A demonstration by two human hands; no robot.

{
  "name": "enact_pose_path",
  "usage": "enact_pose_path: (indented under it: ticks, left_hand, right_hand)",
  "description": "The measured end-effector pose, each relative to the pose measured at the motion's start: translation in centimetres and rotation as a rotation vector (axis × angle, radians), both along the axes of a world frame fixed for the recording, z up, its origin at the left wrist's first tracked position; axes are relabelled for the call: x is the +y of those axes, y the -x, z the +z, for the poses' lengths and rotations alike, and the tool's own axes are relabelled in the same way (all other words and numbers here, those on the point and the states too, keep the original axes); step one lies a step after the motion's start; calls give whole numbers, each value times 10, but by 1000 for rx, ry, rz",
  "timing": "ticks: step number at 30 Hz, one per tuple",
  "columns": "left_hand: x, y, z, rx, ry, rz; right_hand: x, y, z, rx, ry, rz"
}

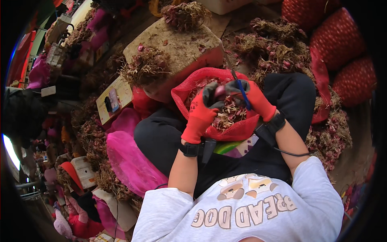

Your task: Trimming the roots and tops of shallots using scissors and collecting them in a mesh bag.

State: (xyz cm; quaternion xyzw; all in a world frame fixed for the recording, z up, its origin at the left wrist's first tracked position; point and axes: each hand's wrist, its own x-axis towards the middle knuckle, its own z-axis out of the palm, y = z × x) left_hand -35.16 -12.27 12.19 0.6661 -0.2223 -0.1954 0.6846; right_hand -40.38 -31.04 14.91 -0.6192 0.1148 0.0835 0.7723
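My left hand (201,113), in a red glove with dark fingertips, is closed around a small reddish-purple shallot (219,92). My right hand (256,99), gloved the same way, grips a slim blue-handled cutting tool (243,93) close beside the shallot. Its thin dark end points away from me; whether it is a knife or scissors I cannot tell. Both hands are above an open red mesh bag (203,72) between my legs. Loose shallot skins and trimmings (227,119) lie in the bag.
A worn block (177,42) stands ahead, with dried shallot bunches (149,64) on it. More bunches (278,52) are heaped at right, near full red mesh sacks (338,38). Pink mesh (127,157) lies at my left. Another person (82,218) sits at lower left.
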Motion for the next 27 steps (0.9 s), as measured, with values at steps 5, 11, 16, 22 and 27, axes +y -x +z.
enact_pose_path:
  ticks: [5,11,16,22,27]
  left_hand:
    - [-9,8,13,176,208,109]
    - [13,-2,-1,276,162,55]
    - [6,1,-2,165,74,97]
    - [7,4,15,145,-139,20]
    - [14,2,13,-4,-302,-50]
  right_hand:
    - [-7,-4,-9,-69,-101,57]
    - [-9,-4,-16,-160,-327,-6]
    - [0,-5,9,-183,-56,52]
    - [-3,-4,-8,-248,141,144]
    - [-2,1,8,-421,554,262]
